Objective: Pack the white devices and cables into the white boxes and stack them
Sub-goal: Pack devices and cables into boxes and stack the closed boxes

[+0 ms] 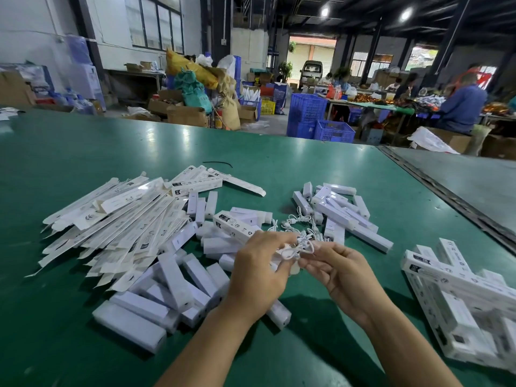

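Pinching white cable (293, 251) with left hand (258, 270) and right hand (339, 270), white devices (173, 279) near left, stacked white boxes (458, 277) right.

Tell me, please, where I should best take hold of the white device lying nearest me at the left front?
Probably its free left end, pinched across the narrow width from above: the white device lies flat on the green table, bar-shaped, with neighbours crowding its far side.
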The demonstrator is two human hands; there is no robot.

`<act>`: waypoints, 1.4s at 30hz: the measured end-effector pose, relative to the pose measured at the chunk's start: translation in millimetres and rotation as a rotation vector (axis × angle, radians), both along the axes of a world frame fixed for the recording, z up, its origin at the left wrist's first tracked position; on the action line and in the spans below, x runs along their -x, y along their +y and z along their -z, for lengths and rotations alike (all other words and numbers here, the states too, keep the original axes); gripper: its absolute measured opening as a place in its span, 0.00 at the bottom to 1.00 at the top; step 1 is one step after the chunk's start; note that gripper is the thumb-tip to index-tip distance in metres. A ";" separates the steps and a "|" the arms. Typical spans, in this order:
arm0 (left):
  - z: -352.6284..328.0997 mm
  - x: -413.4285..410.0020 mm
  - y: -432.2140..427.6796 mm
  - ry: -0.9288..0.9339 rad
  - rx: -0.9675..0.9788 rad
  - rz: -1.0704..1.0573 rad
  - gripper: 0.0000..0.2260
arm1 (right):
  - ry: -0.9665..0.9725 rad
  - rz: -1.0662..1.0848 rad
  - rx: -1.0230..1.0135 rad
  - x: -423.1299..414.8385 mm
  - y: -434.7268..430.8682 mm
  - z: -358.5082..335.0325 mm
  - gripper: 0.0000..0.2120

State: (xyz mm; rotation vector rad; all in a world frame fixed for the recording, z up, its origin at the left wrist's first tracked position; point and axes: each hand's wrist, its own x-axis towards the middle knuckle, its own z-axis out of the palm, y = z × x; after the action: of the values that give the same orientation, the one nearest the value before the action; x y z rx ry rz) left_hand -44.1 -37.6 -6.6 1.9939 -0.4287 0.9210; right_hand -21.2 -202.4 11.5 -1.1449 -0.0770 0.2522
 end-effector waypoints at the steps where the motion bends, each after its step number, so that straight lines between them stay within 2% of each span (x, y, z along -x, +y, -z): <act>1: -0.7 0.4 2.1 0.054 0.009 -0.013 0.23 | -0.008 0.056 0.006 -1.3 -1.4 -0.4 0.07; 5: 1.1 -1.9 9.3 0.275 -0.153 -0.109 0.36 | -0.043 0.224 0.063 -5.2 -7.4 0.5 0.09; 7: 3.9 -3.7 10.3 0.329 -0.265 -0.115 0.39 | -0.044 0.254 0.074 -5.9 -7.3 2.5 0.08; 11: 7.6 -11.2 10.5 0.307 -0.368 -0.156 0.32 | -0.041 0.262 0.115 -4.8 -2.2 5.3 0.05; 14: 7.0 -13.1 9.4 0.260 -0.305 -0.211 0.21 | -0.013 0.247 0.088 -2.7 -1.3 4.8 0.05; 19: 4.5 -8.6 4.8 0.212 -0.237 -0.275 0.19 | -0.037 0.150 0.048 3.8 5.5 4.6 0.06; 21: 3.5 -7.5 2.1 0.180 -0.220 -0.271 0.11 | -0.096 0.140 0.084 6.2 7.3 3.7 0.08; 22: 3.8 -7.6 1.1 0.172 -0.209 -0.268 0.11 | -0.133 0.136 0.113 7.2 7.4 3.2 0.08; 26: 8.6 -9.3 -0.3 0.216 -0.146 -0.224 0.23 | -0.317 0.186 0.389 9.7 8.5 4.1 0.06; 30: 11.9 -11.9 -0.9 0.250 -0.111 -0.216 0.23 | -0.446 0.312 0.612 14.4 15.8 9.9 0.07; 33: 12.4 -12.5 -0.1 0.256 -0.116 -0.228 0.22 | -0.695 0.374 0.771 18.2 19.8 12.8 0.06; 35: 12.2 -12.0 0.7 0.246 -0.135 -0.223 0.21 | -0.800 0.353 0.812 20.4 21.9 13.8 0.06; 39: 12.9 -12.6 -0.5 0.208 -0.200 -0.261 0.26 | -0.879 0.327 0.904 22.0 27.3 15.2 0.10; 42: 15.0 -14.8 -0.8 0.198 -0.209 -0.286 0.26 | -0.899 0.313 0.940 22.7 29.4 16.5 0.09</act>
State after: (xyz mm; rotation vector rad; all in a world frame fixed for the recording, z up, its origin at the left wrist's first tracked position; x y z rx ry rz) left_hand -29.4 -38.4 -21.6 2.3560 -0.1335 0.8667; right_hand -43.9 -173.0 -5.0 -2.1084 -0.6143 -0.5932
